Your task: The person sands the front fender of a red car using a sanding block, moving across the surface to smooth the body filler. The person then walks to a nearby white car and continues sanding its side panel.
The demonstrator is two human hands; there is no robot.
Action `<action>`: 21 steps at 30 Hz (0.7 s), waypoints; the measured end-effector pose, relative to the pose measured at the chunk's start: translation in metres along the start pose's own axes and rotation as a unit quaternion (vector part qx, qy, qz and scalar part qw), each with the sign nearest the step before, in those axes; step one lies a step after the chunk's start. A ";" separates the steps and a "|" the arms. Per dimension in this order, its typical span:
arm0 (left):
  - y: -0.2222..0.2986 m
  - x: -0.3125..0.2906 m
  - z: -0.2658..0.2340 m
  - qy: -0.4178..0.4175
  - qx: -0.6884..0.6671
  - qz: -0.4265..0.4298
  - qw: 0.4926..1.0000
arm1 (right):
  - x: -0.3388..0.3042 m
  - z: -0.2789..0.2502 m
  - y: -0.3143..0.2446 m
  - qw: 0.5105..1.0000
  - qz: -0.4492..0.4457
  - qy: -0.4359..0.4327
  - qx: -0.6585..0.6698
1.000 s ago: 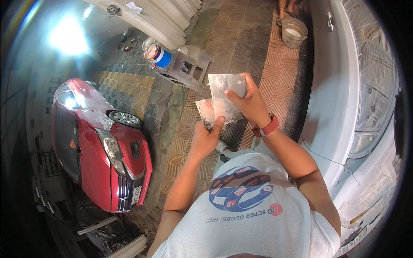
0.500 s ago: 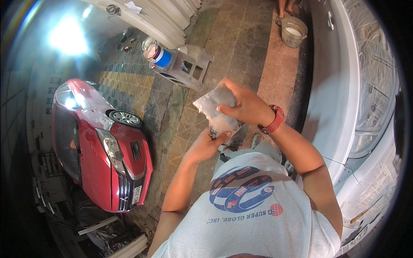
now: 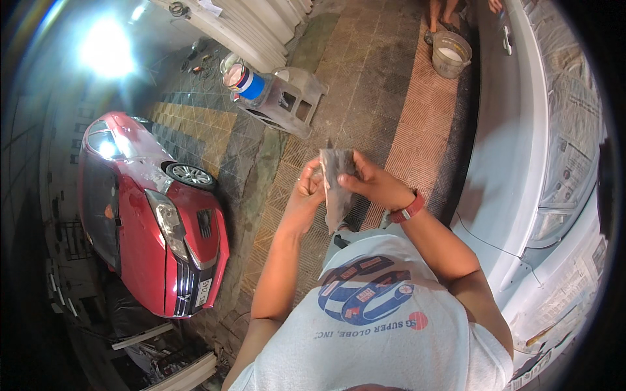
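Observation:
Between both hands, in front of my chest, is a flat grey rectangular piece point(image 3: 338, 179) smeared with whitish residue. It stands tilted, with a pale edge along its left side; I cannot tell whether it is a stiff plate or a folded sheet. My left hand point(image 3: 304, 199) is closed on its left edge. My right hand point(image 3: 377, 186), with a red watch on the wrist, grips its right side, thumb on the face. A small dark tip point(image 3: 329, 143) pokes up above the top edge; its kind is unclear.
Ahead stands a grey plastic stool point(image 3: 287, 104) bearing a blue-banded can point(image 3: 248, 85). A red car point(image 3: 156, 228) is at left. A grey car panel point(image 3: 502, 156) with paper-masked windows point(image 3: 570, 130) runs along the right. A bucket point(image 3: 451, 55) sits by another person's feet point(image 3: 440, 19).
The grey piece has turned from lying broad-face up to a narrower, steeper view. My left hand has moved up along its left side. A hand has appeared at the upper right.

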State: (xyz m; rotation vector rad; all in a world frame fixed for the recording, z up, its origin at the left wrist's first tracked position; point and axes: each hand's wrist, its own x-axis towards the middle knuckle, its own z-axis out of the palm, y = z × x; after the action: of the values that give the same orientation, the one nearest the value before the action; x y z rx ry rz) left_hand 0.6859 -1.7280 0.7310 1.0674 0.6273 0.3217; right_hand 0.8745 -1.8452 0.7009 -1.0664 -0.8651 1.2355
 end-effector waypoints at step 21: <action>0.017 -0.009 0.029 0.102 0.314 0.135 0.934 | 0.025 -0.026 0.031 0.944 -0.141 0.269 -0.133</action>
State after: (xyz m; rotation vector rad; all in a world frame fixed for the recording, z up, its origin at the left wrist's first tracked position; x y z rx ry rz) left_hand 0.6982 -1.7456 0.7590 1.7611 0.7959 0.4935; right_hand 0.8931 -1.8239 0.6622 -1.3570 -0.7323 0.5493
